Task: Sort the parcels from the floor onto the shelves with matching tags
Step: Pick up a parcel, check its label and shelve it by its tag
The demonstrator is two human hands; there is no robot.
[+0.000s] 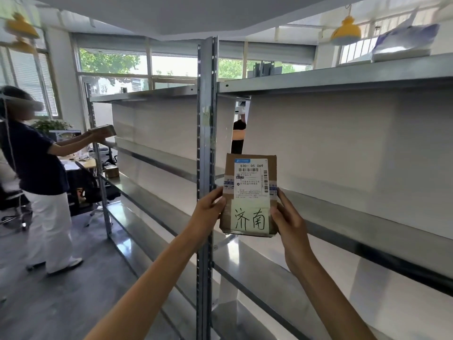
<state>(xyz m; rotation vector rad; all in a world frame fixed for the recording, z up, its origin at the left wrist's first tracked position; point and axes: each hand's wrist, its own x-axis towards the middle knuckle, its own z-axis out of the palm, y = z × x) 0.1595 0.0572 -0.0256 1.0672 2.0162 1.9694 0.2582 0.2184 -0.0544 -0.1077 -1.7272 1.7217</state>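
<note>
A small brown cardboard parcel (250,192) is held upright in front of me, at about the height of the middle shelf (367,217). It carries a white shipping label and a pale tag with two handwritten black characters. My left hand (209,207) grips its left edge and my right hand (288,217) grips its right edge. Behind it stands a grey metal shelf rack with a vertical post (207,143) just left of the parcel. No shelf tags show in this view.
A purple-white bag parcel (404,42) lies on the top shelf at the right. On the left, another person (36,168) holds a box (104,130) up to the neighbouring rack. Office chairs and a desk stand behind that person.
</note>
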